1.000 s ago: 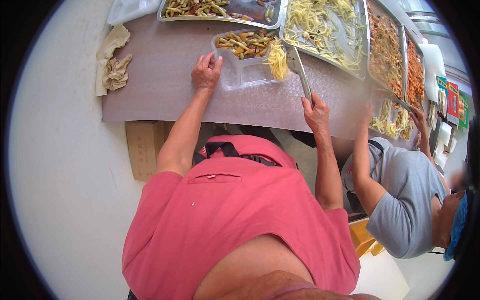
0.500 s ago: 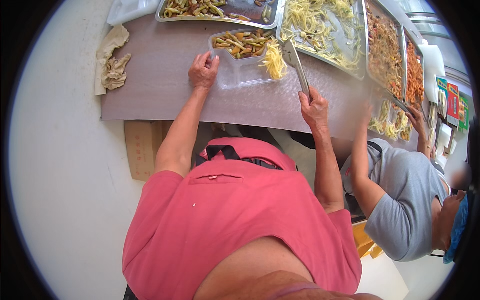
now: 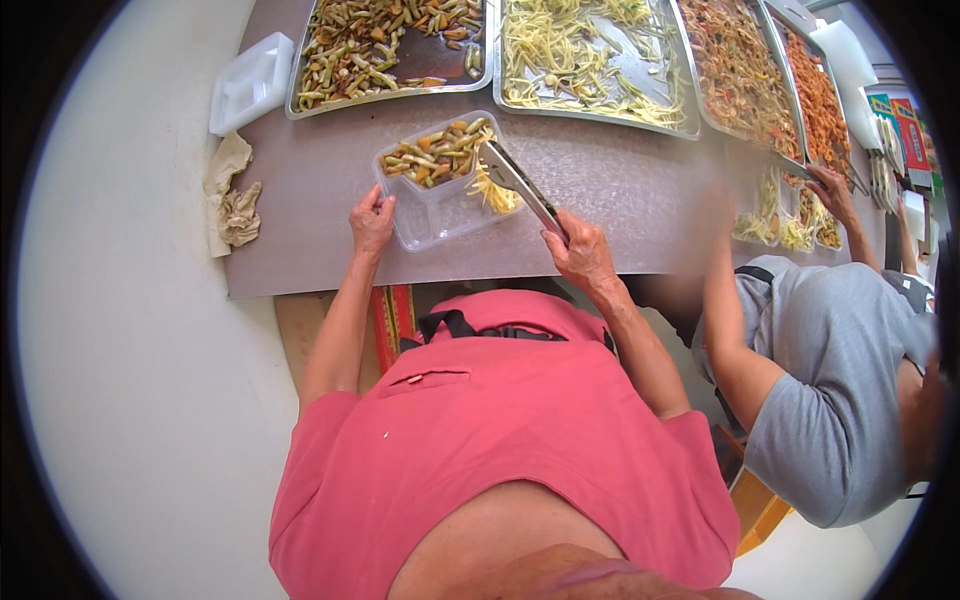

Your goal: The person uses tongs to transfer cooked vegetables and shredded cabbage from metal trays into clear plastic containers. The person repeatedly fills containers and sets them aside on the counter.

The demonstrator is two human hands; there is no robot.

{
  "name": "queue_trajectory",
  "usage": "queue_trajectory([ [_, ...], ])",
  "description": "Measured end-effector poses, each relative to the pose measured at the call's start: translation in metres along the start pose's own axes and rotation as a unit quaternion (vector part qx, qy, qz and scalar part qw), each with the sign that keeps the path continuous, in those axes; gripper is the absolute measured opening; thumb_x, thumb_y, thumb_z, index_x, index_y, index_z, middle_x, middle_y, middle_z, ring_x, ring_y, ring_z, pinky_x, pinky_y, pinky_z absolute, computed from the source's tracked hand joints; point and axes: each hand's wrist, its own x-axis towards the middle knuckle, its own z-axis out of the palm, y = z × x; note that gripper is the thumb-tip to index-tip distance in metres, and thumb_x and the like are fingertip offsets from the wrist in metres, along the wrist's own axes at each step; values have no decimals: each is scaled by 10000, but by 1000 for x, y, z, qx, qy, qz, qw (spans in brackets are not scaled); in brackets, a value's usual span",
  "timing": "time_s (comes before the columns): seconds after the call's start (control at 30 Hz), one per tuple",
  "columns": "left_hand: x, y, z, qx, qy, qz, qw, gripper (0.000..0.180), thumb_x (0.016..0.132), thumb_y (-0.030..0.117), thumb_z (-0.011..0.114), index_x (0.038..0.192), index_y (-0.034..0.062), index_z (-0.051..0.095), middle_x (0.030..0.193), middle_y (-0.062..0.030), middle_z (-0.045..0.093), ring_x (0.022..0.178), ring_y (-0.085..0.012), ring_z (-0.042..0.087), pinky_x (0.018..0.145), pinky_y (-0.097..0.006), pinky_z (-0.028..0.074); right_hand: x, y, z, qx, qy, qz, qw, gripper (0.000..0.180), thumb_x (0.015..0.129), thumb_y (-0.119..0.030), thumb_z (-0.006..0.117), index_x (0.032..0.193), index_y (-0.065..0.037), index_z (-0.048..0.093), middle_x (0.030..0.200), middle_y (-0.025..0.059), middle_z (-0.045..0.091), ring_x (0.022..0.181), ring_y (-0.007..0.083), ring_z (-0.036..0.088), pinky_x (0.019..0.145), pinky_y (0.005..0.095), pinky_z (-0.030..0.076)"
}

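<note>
Serving table [image 3: 330, 215], with a clear compartment box [image 3: 440, 190] at its near edge, below the steel trays [image 3: 600, 60]. Left hand [image 3: 372, 222] grips the box's left rim; right hand [image 3: 582, 250], fingers closed around metal tongs [image 3: 520, 185], holds yellow noodles [image 3: 495, 192] inside it.

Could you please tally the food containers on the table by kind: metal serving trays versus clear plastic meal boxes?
Metal serving trays: 4, holding green beans, pale shredded strips, a mixed stir-fry and an orange dish.
Clear plastic meal boxes: 2, one by the left hand, one before the co-worker.
Total: 6
</note>
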Motion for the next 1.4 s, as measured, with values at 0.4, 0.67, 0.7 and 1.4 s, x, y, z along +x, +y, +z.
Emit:
queue_trajectory([
  [0.4,-11,112,121,-245,-346,-16,906,531,831,74,625,1334,7,468,892,-62,640,765,-142,616,696,-293,528,-6,-16,-34,87,143,-25,986,253,763,-122,676,929,-9,522,749,201,575,685,390,591,606,436,464],
  [0.67,57,44,73,-86,-87,-1,993,449,847,181,657,1251,18,549,926,-91,668,790,-157,623,730,-291,511,1,-13,-40,161,196,18,967,283,799,-151,672,1006,2,554,732,178,589,644,303,594,598,376,467],
  [0.7,62,29,57,-41,-28,11,999,432,853,192,646,1238,18,556,904,-94,662,788,-167,618,722,-295,507,5,-10,-35,169,194,17,966,285,803,-154,669,1012,4,558,731,174,591,641,289,594,601,370,469],
  [1.4,42,-9,3,145,178,26,973,351,903,189,560,1224,49,542,876,-73,527,725,-191,522,664,-333,450,49,-7,-39,190,134,36,972,272,793,-199,683,889,6,531,670,162,528,607,295,542,572,388,435],
])
